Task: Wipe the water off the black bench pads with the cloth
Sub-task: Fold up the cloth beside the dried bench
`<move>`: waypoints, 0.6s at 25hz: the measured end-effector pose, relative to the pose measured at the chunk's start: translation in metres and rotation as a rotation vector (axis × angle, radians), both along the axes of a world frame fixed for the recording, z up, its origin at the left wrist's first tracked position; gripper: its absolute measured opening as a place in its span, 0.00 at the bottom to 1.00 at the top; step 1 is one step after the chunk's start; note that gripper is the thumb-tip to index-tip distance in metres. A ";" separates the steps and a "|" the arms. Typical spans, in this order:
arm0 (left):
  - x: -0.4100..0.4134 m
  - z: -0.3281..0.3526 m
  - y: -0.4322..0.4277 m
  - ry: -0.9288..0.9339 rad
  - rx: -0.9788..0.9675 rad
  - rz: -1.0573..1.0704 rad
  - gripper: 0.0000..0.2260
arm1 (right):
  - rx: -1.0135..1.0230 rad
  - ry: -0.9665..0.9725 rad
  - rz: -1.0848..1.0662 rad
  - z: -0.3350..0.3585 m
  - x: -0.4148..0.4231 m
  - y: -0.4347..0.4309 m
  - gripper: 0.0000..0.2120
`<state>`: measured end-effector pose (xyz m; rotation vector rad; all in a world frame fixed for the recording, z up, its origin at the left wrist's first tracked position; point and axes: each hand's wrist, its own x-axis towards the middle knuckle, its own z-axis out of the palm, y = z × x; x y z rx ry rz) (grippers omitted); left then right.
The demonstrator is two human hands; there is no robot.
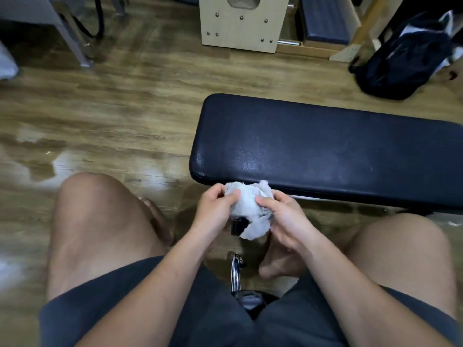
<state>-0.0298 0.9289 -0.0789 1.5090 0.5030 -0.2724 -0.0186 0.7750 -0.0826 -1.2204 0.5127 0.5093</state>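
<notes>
A black padded bench pad [325,151] stretches from the middle of the view to the right edge, with a faint sheen of moisture near its left end. Just below its near edge I hold a crumpled white cloth [248,204] in both hands. My left hand [215,209] pinches the cloth's left side with thumb and fingers. My right hand [285,216] grips its right side, thumb on top. The cloth hangs in the air between my knees and does not touch the pad.
My bare knees [100,216] frame the hands on both sides. A chrome bar [235,271] of the bench frame runs below the cloth. A wooden box [240,21] stands at the back and a dark bag [406,56] lies at the back right on the wooden floor [112,108].
</notes>
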 end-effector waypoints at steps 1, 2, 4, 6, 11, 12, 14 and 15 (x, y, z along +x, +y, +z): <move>0.002 0.000 0.006 -0.020 -0.001 0.040 0.07 | -0.075 -0.025 0.062 0.001 0.003 -0.001 0.07; 0.005 -0.001 0.010 -0.043 -0.006 0.069 0.07 | -0.134 -0.051 0.117 0.002 0.006 -0.001 0.06; 0.009 0.000 0.015 -0.081 0.037 0.073 0.08 | -0.170 -0.093 0.127 0.004 0.011 -0.001 0.07; 0.010 0.000 0.013 -0.074 0.132 -0.011 0.10 | -0.072 -0.102 0.054 0.006 0.018 -0.004 0.08; 0.010 0.006 0.004 0.070 -0.199 -0.125 0.16 | 0.066 0.012 0.085 0.006 0.021 -0.027 0.19; 0.010 0.008 0.003 0.071 -0.210 -0.128 0.17 | 0.000 0.028 0.134 0.004 0.018 -0.030 0.18; 0.009 0.012 0.003 0.033 -0.195 -0.134 0.15 | -0.087 0.019 0.239 0.003 0.014 -0.034 0.14; 0.009 0.015 0.004 -0.008 -0.202 -0.131 0.13 | -0.077 -0.016 0.251 0.006 0.013 -0.036 0.12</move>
